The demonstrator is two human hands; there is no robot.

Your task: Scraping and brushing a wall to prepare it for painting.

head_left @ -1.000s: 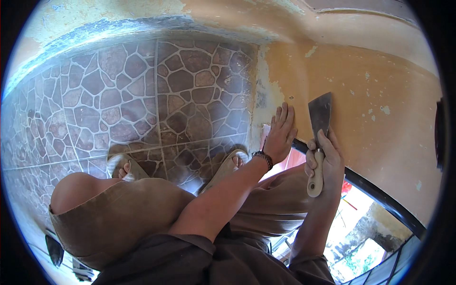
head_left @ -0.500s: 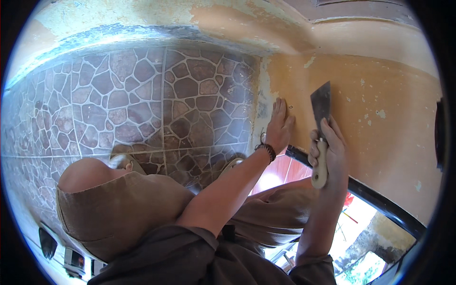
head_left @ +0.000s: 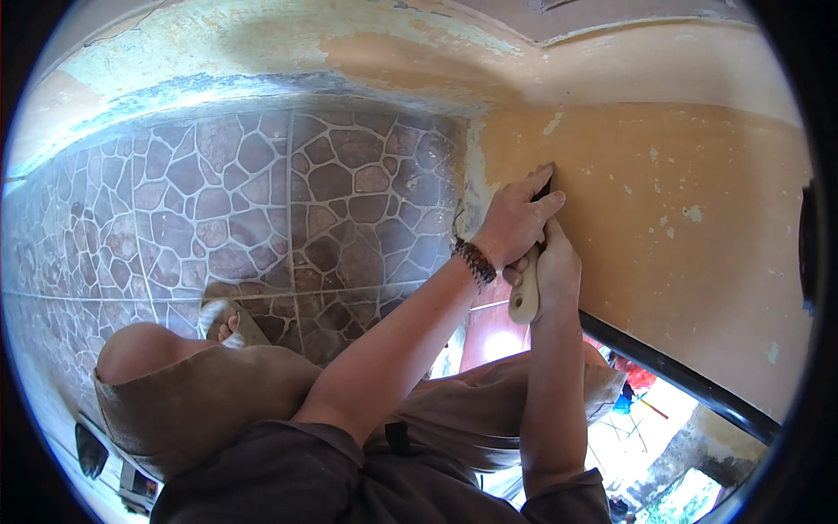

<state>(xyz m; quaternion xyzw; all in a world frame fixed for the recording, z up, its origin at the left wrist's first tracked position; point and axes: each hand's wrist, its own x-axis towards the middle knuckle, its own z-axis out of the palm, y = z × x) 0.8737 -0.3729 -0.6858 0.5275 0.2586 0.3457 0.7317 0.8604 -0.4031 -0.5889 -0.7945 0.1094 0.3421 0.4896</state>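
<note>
A putty knife with a cream handle (head_left: 524, 293) and a dark blade (head_left: 546, 186) is in my right hand (head_left: 559, 262), whose fingers are wrapped round the handle. My left hand (head_left: 515, 218), with a dark beaded bracelet (head_left: 476, 261) at its wrist, lies over the blade. Between its thumb and forefinger part of the blade shows; the rest is covered. The blade tip is at the orange painted wall (head_left: 646, 288); whether it touches cannot be made out. Bare pale patches mark the wall near its left edge, close to my left fingers.
Stone-patterned floor tiles (head_left: 349, 188) spread to the left, meeting a wall with flaking paint (head_left: 288, 48) at the far side. A black bar (head_left: 681, 367) runs along the orange wall's near edge. My bent knee (head_left: 153, 354) and sandalled foot (head_left: 229, 323) are at the lower left.
My right hand has brought the putty knife leftward, toward my left hand. The left hand has come off its flat rest on the wall and now covers the blade.
</note>
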